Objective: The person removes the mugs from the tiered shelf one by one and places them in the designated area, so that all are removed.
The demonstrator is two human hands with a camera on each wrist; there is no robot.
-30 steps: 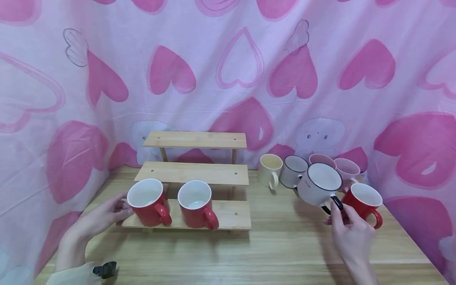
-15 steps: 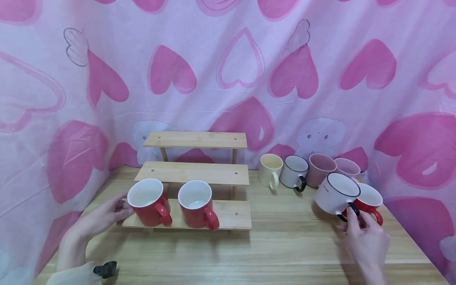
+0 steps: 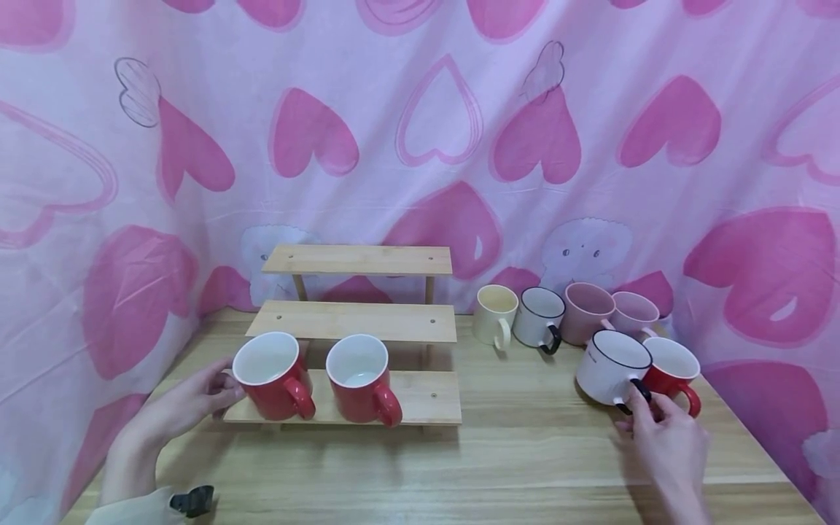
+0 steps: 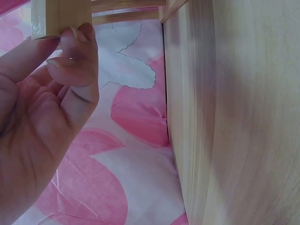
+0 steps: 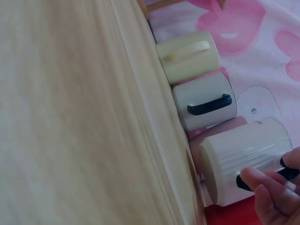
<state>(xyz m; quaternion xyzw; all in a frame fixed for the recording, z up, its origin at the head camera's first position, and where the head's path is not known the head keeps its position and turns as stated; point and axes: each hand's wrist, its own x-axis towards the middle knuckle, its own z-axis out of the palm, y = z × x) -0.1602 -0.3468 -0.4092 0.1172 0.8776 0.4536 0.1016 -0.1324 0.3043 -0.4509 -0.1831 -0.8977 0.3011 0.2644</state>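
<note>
My right hand (image 3: 669, 437) pinches the black handle of a white enamel-style mug (image 3: 607, 368) with a dark rim. In the right wrist view that ribbed mug (image 5: 248, 157) is tilted, its base close to the tabletop; whether it touches I cannot tell. Behind it a red mug (image 3: 672, 364) is partly hidden. My left hand (image 3: 187, 401) grips the left end of the lowest board of a three-tier wooden shelf (image 3: 423, 394), and the left wrist view shows thumb and fingers on the board's end (image 4: 65, 18). Two red mugs, one left (image 3: 269, 372) and one right (image 3: 359, 375), stand on that board.
Along the back right stand a cream mug (image 3: 495, 313), another white mug with a black handle (image 3: 539, 317), a mauve mug (image 3: 586, 310) and a pink mug (image 3: 633, 310). A heart-patterned curtain (image 3: 367, 197) hangs behind the wooden table (image 3: 512, 459).
My right hand has carried the white mug rightward and down towards the tabletop, uncovering the mauve mug and the other white mug's handle. The left hand stays on the shelf.
</note>
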